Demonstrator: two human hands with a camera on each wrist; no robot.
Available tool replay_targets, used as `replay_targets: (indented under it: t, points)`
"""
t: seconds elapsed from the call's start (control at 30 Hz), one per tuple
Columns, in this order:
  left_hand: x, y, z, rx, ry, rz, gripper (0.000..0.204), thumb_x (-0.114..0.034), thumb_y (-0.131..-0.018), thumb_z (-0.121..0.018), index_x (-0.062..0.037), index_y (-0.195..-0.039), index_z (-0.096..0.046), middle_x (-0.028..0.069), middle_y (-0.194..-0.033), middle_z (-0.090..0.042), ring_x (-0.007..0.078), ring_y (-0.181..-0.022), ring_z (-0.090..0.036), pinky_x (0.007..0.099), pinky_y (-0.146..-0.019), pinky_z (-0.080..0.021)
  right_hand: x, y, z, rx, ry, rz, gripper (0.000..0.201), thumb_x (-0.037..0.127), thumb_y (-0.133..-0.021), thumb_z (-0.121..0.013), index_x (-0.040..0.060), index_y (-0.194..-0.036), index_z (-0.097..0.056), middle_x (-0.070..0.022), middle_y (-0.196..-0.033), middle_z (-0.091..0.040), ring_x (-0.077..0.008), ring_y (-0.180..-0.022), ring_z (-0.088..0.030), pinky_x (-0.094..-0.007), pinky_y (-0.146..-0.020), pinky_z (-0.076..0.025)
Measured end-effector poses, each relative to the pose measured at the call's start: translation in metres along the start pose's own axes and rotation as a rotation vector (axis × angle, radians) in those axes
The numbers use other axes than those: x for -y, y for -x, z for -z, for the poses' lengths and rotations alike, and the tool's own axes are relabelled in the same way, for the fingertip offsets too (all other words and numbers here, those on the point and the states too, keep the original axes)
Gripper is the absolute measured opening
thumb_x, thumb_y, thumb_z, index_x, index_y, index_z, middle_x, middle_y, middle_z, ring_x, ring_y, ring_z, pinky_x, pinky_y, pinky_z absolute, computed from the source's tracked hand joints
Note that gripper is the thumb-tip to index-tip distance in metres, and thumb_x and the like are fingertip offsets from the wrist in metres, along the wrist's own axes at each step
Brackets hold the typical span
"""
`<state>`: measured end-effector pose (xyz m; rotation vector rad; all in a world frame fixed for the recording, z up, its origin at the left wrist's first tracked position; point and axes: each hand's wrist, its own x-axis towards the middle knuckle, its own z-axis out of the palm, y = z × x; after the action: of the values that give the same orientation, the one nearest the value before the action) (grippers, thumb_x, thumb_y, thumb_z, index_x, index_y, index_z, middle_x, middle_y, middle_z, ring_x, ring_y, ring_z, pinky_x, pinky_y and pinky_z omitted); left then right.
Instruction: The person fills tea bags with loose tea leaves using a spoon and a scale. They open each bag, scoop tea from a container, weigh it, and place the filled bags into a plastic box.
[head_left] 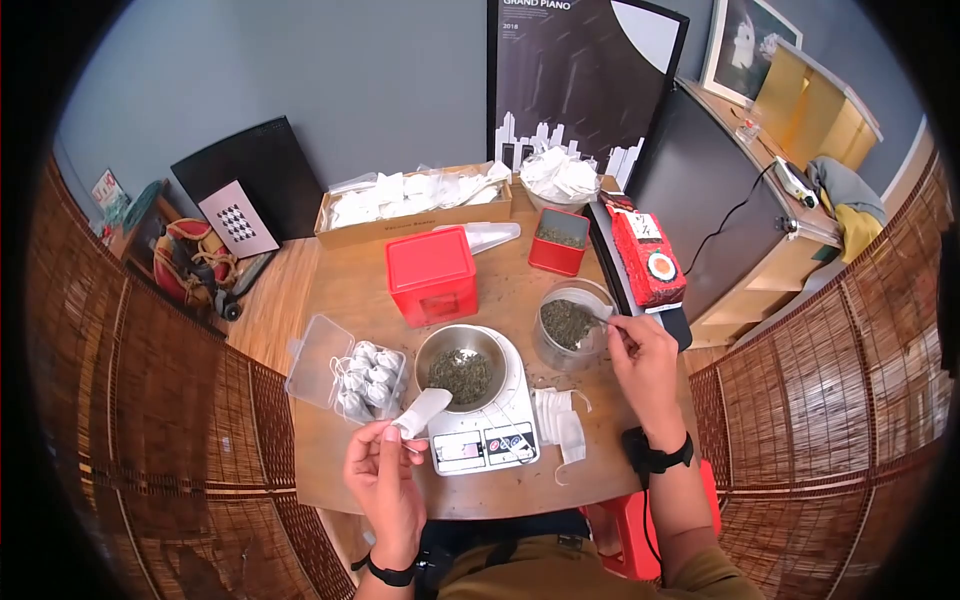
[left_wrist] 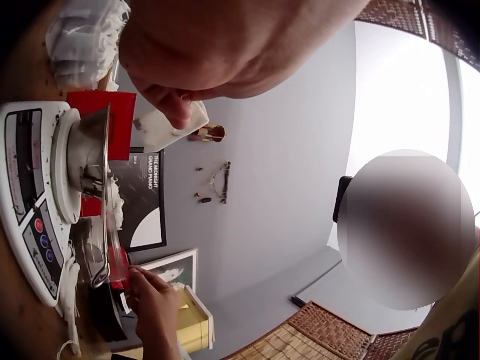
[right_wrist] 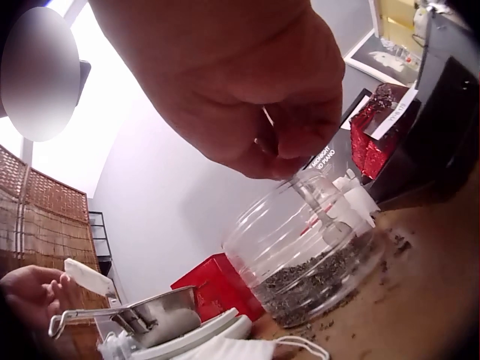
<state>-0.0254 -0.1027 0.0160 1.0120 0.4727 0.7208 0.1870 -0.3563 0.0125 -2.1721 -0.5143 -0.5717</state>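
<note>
Spoon (right_wrist: 334, 232) in jar (right_wrist: 300, 255), bag (head_left: 426, 408) in hand.
Right hand (head_left: 648, 375) pinches the spoon's handle, its tip below the fingers, by dried leaves (right_wrist: 311, 283). Left hand (head_left: 386, 490) pinches the white bag near the steel pan (head_left: 428, 348).

One scale (head_left: 521, 400), one pan (head_left: 429, 352), one jar (head_left: 550, 347), two hands (head_left: 385, 485) (head_left: 647, 375)

A black-framed skyline poster (head_left: 570, 90) stands by the far grey wall (head_left: 400, 80); a red plastic stool (head_left: 624, 540) sits near right.
</note>
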Motion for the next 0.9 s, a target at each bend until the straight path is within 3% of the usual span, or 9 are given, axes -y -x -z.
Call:
replay_targets:
  t: [0.13, 0.2, 0.43, 0.5, 0.63, 0.7, 0.9]
  points:
    - [0.001, 0.001, 0.002, 0.018, -0.005, 0.012, 0.015, -0.011, -0.109, -0.067, -0.0004, -0.120, -0.065, 0.0080, -0.099, -0.073, 0.0136, -0.079, -0.072, 0.0241, -0.068, -0.053, 0.005, -0.001, 0.005, 0.025, -0.068, -0.089, 0.010, 0.002, -0.093, -0.077, -0.0038, -0.102, -0.079, -0.0128, -0.078, -0.069, -0.0171, -0.060, -0.064, -0.0327, -0.058, -0.049]
    - [0.001, 0.001, 0.002, 0.024, -0.003, 0.013, 0.015, -0.011, -0.109, -0.067, -0.0003, -0.120, -0.065, 0.0083, -0.099, -0.073, 0.0137, -0.079, -0.072, 0.0243, -0.068, -0.053, 0.005, -0.001, 0.005, -0.019, -0.159, -0.223, 0.011, 0.003, -0.093, -0.076, -0.0045, -0.101, -0.079, -0.0130, -0.076, -0.069, -0.0169, -0.060, -0.062, -0.0318, -0.058, -0.050]
    - [-0.001, 0.001, -0.001, 0.024, 0.034, 0.022, 0.015, -0.006, -0.108, -0.067, 0.0022, -0.121, -0.066, 0.0099, -0.095, -0.075, 0.0155, -0.080, -0.073, 0.0253, -0.070, -0.055, 0.001, -0.005, 0.006, 0.009, -0.005, -0.078, 0.012, 0.005, -0.096, -0.075, -0.0059, -0.100, -0.078, -0.0081, -0.074, -0.068, -0.0091, -0.059, -0.059, -0.0285, -0.056, -0.048]
    - [0.000, 0.001, 0.001, 0.022, 0.036, 0.023, 0.015, -0.006, -0.108, -0.067, 0.0022, -0.121, -0.066, 0.0098, -0.095, -0.075, 0.0156, -0.080, -0.073, 0.0252, -0.070, -0.055, -0.004, -0.002, 0.004, 0.084, -0.184, -0.341, 0.013, 0.007, -0.098, -0.073, -0.0053, -0.099, -0.078, -0.0048, -0.072, -0.069, -0.0069, -0.057, -0.060, -0.0273, -0.053, -0.047]
    - [0.001, 0.000, 0.003, 0.019, 0.036, 0.032, 0.015, -0.006, -0.108, -0.067, 0.0022, -0.121, -0.066, 0.0097, -0.094, -0.075, 0.0158, -0.081, -0.074, 0.0250, -0.070, -0.055, -0.009, -0.004, 0.001, 0.142, -0.314, -0.501, 0.014, 0.007, -0.100, -0.071, -0.0032, -0.100, -0.079, -0.0023, -0.072, -0.069, -0.0070, -0.054, -0.062, -0.0247, -0.050, -0.046]
    - [0.002, 0.000, 0.004, 0.016, 0.040, 0.030, 0.015, -0.006, -0.108, -0.067, 0.0021, -0.120, -0.066, 0.0097, -0.094, -0.075, 0.0159, -0.081, -0.074, 0.0250, -0.070, -0.055, -0.018, -0.002, -0.002, 0.148, -0.566, -0.633, 0.013, 0.008, -0.101, -0.070, -0.0013, -0.103, -0.079, -0.0015, -0.074, -0.070, -0.0065, -0.055, -0.063, -0.0220, -0.049, -0.045]
    - [0.005, -0.002, 0.008, 0.024, 0.035, 0.021, 0.014, -0.005, -0.108, -0.067, 0.0020, -0.120, -0.067, 0.0096, -0.094, -0.075, 0.0159, -0.081, -0.074, 0.0253, -0.070, -0.055, -0.022, -0.001, -0.002, 0.217, -0.703, -0.635, 0.014, 0.008, -0.102, -0.073, -0.0030, -0.106, -0.079, -0.0040, -0.076, -0.073, -0.0061, -0.055, -0.063, -0.0207, -0.048, -0.046]
